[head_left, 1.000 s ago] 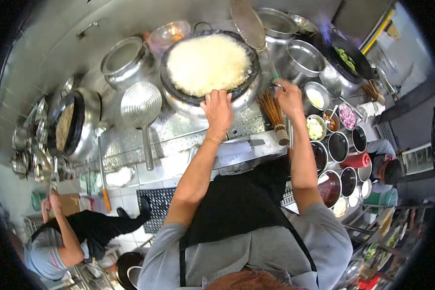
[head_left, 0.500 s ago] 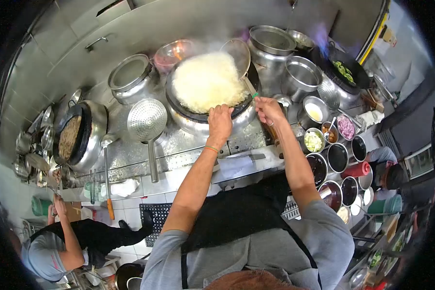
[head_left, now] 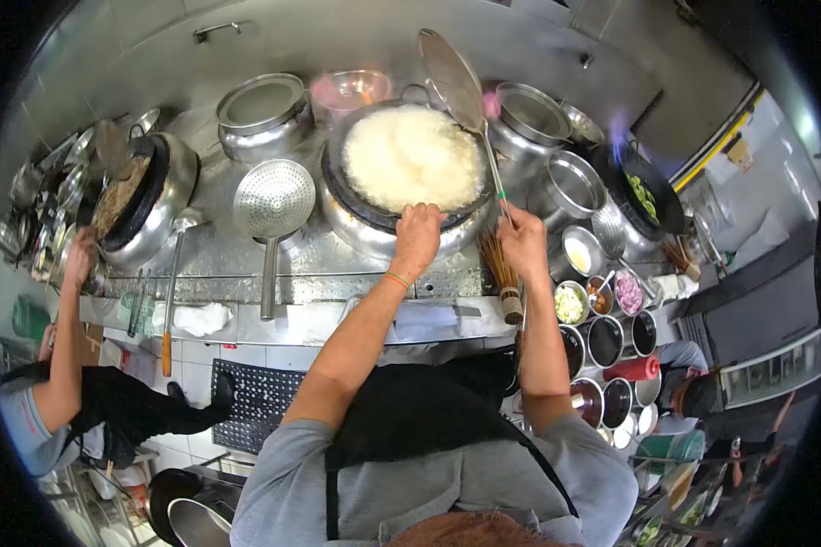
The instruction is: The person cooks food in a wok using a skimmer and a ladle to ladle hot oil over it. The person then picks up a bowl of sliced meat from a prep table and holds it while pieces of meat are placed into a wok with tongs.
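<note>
In front of me a black wok sits on a round steel burner stand, full of pale, foaming, bubbling liquid. My left hand has its fingers closed over the wok's near rim. My right hand is closed around the long handle of a skimmer. The skimmer's wide round head is raised over the wok's far right side, clear of the foam. What cooks beneath the foam is hidden. A bamboo brush stands left of my right wrist.
A perforated ladle lies left of the wok. Lidded steel pots stand behind. At right are a steel pot, a wok with greens above flame, and several ingredient containers. A co-worker's arm reaches toward another wok at left.
My right hand has lifted the skimmer up from the wok's edge, its head now higher. My left hand stays at the rim. The foam looks lower, and the co-worker's arm has reached up.
</note>
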Demonstrator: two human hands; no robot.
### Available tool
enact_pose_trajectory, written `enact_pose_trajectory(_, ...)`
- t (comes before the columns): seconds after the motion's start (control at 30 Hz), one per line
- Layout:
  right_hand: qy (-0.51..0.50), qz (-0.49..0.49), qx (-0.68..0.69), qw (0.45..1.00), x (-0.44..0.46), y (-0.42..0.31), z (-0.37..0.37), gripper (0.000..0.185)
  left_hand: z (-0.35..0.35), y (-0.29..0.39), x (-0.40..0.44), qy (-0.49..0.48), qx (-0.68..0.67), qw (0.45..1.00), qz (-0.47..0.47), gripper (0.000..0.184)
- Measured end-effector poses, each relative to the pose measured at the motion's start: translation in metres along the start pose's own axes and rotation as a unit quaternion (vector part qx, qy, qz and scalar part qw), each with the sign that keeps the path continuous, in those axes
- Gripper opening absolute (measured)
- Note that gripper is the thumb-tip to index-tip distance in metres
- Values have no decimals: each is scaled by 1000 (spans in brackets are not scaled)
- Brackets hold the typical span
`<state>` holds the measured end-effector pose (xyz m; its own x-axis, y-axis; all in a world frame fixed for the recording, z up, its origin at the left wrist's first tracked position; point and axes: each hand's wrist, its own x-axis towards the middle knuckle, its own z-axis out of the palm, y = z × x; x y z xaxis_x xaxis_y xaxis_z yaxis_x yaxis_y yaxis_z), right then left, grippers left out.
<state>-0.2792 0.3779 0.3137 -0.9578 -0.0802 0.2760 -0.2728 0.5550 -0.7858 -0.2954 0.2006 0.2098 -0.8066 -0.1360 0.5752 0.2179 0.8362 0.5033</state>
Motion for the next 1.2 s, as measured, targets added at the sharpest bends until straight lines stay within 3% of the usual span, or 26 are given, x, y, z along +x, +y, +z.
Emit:
enact_pose_trajectory(0.13,-49,3,6,999,10,55,18,32,4,-2,0,39,0,999,24,19)
enact_pose_trajectory(0.27,-91,17,-31,995,15,88,31,34,2,-4,-1,-22,4,1000,0,22)
enact_pose_trajectory(0.3,-79,-22,-34,996,9,85,29,34,2,-4,3,-15,3,1000,-4,22)
enact_pose_trajectory(0.4,-26,-17,-46,998,-18,27,19,33,-1,-1,-2,18,-18,1000,10,19)
enact_pose_trajectory(0.47,4,60,13,998,-27,13,17,32,-1,-2,-2,19,-17,1000,5,20)
enact_pose_trajectory(0.6,-86,-6,15,996,-17,61,30,29,-3,3,-3,3,-15,1000,-9,21)
enact_pose_trajectory(0.77,-67,-37,-8,997,-23,72,39,30,-5,2,-3,-39,-27,998,-37,22)
enact_pose_trajectory(0.87,-21,30,29,999,-35,25,22,30,1,-2,0,-12,-53,998,-28,20)
enact_pose_trajectory(0.97,-36,68,90,993,-42,36,23,31,14,-19,-1,-20,-67,998,-3,20)
enact_pose_trajectory(1.03,-55,47,100,992,-42,58,32,31,9,-34,2,-18,-60,997,47,21)
enact_pose_trajectory(1.2,-28,-12,-1,1000,-42,60,45,23,-13,-18,4,-54,-28,998,-34,20)
